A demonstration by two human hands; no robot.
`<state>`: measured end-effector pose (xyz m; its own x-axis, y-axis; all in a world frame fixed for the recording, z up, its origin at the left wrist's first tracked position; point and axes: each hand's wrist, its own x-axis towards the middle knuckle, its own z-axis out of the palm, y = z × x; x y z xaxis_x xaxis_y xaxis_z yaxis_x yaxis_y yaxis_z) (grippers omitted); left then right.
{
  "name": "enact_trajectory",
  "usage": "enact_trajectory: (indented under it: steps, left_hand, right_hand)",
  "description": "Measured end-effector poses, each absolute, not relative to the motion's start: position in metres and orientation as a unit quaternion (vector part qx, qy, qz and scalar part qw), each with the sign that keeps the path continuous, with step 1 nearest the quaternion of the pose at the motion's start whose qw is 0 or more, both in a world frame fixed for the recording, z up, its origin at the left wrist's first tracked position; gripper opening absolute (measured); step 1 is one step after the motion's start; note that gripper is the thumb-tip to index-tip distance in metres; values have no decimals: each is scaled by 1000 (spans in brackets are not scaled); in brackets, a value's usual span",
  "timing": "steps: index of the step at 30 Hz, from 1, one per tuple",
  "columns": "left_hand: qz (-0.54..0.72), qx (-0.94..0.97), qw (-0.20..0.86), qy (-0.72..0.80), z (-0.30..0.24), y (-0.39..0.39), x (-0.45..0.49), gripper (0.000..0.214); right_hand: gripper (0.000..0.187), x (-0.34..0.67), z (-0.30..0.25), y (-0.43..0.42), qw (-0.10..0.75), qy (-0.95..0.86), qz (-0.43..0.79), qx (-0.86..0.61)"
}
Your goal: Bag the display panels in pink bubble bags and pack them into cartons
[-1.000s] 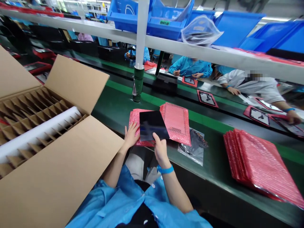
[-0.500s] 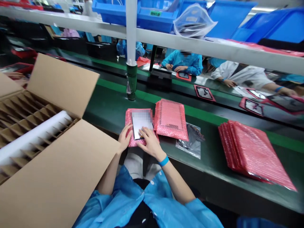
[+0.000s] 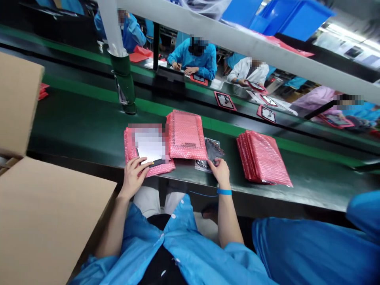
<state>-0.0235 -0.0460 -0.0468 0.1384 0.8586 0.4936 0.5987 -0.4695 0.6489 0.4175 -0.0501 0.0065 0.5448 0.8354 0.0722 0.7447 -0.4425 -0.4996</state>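
Note:
A flat display panel (image 3: 150, 146) with a white face and a dark lower edge lies on pink bubble bags (image 3: 162, 169). My left hand (image 3: 134, 177) rests at its lower left, fingers stretched over the panel's edge. Beside it is another stack of pink bubble bags (image 3: 187, 134). A clear plastic bag (image 3: 212, 152) with dark, thin parts inside lies partly under that stack. My right hand (image 3: 221, 171), with a blue wristband, is at the stack's lower right corner, over the clear bag. Its thumb and fingertips are drawn together there; what they pinch is too small to make out.
An open cardboard box (image 3: 50, 213) stands at left. Further right on the green bench (image 3: 311, 174) lies a pile of pink bubble bags (image 3: 264, 158). A post (image 3: 123, 83) rises behind the panel. Co-workers sit across the line, and a blue sleeve (image 3: 314, 245) is close at right.
My right hand has left the panel and moved right to the bubble bag's corner and the clear bag. My left hand stays by the panel, now over its lower edge. The view has turned right.

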Motion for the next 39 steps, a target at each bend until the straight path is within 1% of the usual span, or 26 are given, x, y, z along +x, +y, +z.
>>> enact_trajectory:
  steps: [2, 4, 7, 10, 12, 14, 17, 21, 26, 34, 37, 39]
  left_hand:
    - [432, 741, 156, 489, -47, -46, -24, 28]
    - [438, 736, 161, 490, -48, -47, -24, 29]
    - [446, 727, 162, 496, -50, -48, -22, 29]
    - [447, 724, 163, 500, -51, -49, -21, 29]
    - [447, 722, 164, 501, -51, -49, -21, 29]
    - [448, 721, 163, 503, -52, -50, -21, 30]
    - [451, 720, 162, 502, -52, -50, -20, 30]
    - [454, 719, 157, 503, -53, -51, -19, 30]
    - [457, 714, 156, 506, -55, -51, -19, 30]
    - [454, 706, 176, 515, -52, -51, -19, 30]
    - [444, 706, 187, 518, -48, -51, -19, 31]
    - [438, 708, 189, 520, -47, -51, -19, 31]
  right_hand:
    - [34, 424, 5, -45, 190, -465, 128, -855]
    - [28, 426, 5, -42, 162, -466, 159, -855]
    - [30, 428, 5, -40, 149, -471, 175, -852]
    - [26, 430, 4, -43, 151, -482, 180, -844]
    - [38, 427, 0, -51, 173, -512, 151, -828]
    - [46, 419, -10, -65, 204, -556, 82, -802]
    - [48, 404, -30, -96, 234, -599, -22, -766]
    - [51, 396, -49, -138, 267, -623, -69, -732]
    - [49, 402, -49, -171, 322, -621, -51, -713]
    - [46, 392, -42, -191, 406, -542, 6, -735]
    - [52, 387, -44, -194, 434, -491, 20, -755]
    - [59, 384, -46, -193, 467, -428, 62, -771]
